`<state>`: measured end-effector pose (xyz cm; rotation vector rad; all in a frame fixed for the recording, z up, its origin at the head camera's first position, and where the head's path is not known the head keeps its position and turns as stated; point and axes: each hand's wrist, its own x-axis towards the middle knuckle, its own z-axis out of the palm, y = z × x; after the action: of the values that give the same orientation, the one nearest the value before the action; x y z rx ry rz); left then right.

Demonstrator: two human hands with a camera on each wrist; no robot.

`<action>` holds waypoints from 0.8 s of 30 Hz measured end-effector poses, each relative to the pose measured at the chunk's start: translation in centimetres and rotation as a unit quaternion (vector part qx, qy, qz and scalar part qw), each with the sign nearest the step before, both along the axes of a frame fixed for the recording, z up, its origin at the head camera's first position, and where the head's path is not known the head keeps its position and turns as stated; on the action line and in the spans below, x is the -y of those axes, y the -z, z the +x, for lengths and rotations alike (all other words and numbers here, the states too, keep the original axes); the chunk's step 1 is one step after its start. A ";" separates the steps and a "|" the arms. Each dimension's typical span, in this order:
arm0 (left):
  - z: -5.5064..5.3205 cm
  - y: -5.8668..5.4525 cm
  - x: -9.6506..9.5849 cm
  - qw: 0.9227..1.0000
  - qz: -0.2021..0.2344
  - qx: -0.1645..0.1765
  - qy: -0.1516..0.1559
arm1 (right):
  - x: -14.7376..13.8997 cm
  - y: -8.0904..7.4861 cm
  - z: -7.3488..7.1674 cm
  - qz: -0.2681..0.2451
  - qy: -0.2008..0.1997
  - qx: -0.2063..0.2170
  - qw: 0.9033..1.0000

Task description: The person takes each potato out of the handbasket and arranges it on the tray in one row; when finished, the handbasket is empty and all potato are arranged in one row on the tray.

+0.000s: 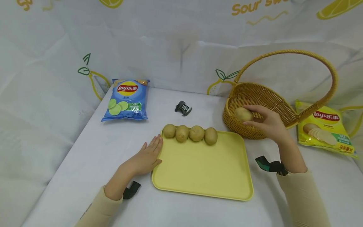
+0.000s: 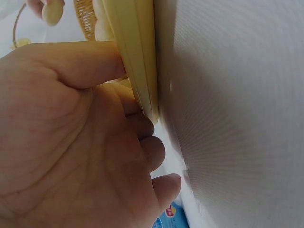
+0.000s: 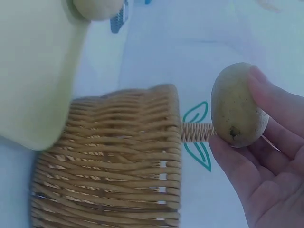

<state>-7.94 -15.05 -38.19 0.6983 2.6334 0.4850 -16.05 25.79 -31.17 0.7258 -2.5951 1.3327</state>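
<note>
My right hand (image 1: 267,123) pinches a potato (image 1: 243,114) between thumb and fingers, over the near left rim of a wicker basket (image 1: 262,91). In the right wrist view the held potato (image 3: 237,104) is oval, with a dark spot near its lower end. A yellow tray (image 1: 201,170) lies in front of me. Along its far edge sit several potatoes (image 1: 196,133) in a row. At the tray's left edge my left hand (image 1: 146,158) rests with its fingers extended, touching the rim. The left wrist view shows its thumb (image 2: 90,61) against the tray's side.
A blue bag of chips (image 1: 126,100) lies at the back left. A yellow bag of chips (image 1: 326,129) is right of the basket, whose tall handle (image 1: 331,75) arches above it. Behind the tray lies a small black object (image 1: 183,108) with a white label.
</note>
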 end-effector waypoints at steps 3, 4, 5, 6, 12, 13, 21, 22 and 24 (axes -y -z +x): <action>0.0 0.0 0.1 1.000 0.000 -0.002 0.001 | 0.2 0.6 0.8 -0.011 -0.009 -0.015 1.000; 0.0 0.0 0.1 1.000 0.001 -0.003 0.001 | 0.2 0.8 1.1 -0.014 -0.012 -0.020 1.000; 0.0 0.0 0.1 1.000 0.003 -0.003 0.000 | 0.3 0.9 1.3 -0.017 -0.013 -0.024 0.999; 0.0 0.0 0.1 1.000 0.003 -0.003 0.000 | 0.3 1.1 1.5 -0.020 -0.017 -0.027 0.999; 0.0 0.1 0.2 1.000 0.004 -0.004 0.000 | 0.8 2.1 2.3 -0.031 -0.057 -0.047 0.997; 0.0 0.1 0.2 1.000 0.004 -0.004 0.000 | 0.9 2.2 2.3 -0.032 -0.063 -0.049 0.996; -0.1 0.3 0.2 1.000 0.001 -0.006 0.002 | 1.7 3.0 2.7 -0.018 -0.078 -0.037 0.996; -0.1 0.3 0.2 1.000 0.000 -0.006 0.003 | 1.8 3.1 2.7 -0.017 -0.080 -0.033 0.996; -0.1 0.2 0.2 1.000 0.001 -0.006 0.004 | 2.0 3.4 2.8 -0.015 -0.082 -0.024 0.996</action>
<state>-8.04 -15.22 -38.41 0.7149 2.6397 0.4830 -13.30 23.81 -34.55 0.9714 -2.5205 1.3760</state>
